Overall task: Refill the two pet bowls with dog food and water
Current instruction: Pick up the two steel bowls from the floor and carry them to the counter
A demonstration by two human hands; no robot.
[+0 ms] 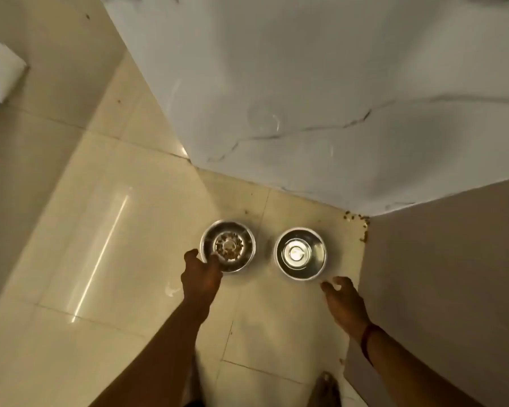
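Two steel pet bowls stand side by side on the tiled floor in a corner. The left bowl (pixel 238 232) has brown kibble ringed around its raised centre. The right bowl (pixel 300 253) shines with a bright reflection at its middle; I cannot tell whether it holds water. My left hand (pixel 200 276) reaches down to the left bowl, its fingers at the near left rim. My right hand (pixel 343 301) hovers just in front of the right bowl's near right edge, fingers relaxed and holding nothing.
A white marble-patterned wall (pixel 306 98) rises behind the bowls and a plain wall (pixel 441 274) closes the corner on the right. Spilled kibble crumbs (pixel 362 227) lie along the corner. My foot (pixel 325 386) shows at the bottom. Glossy floor tiles (pixel 100 230) spread to the left.
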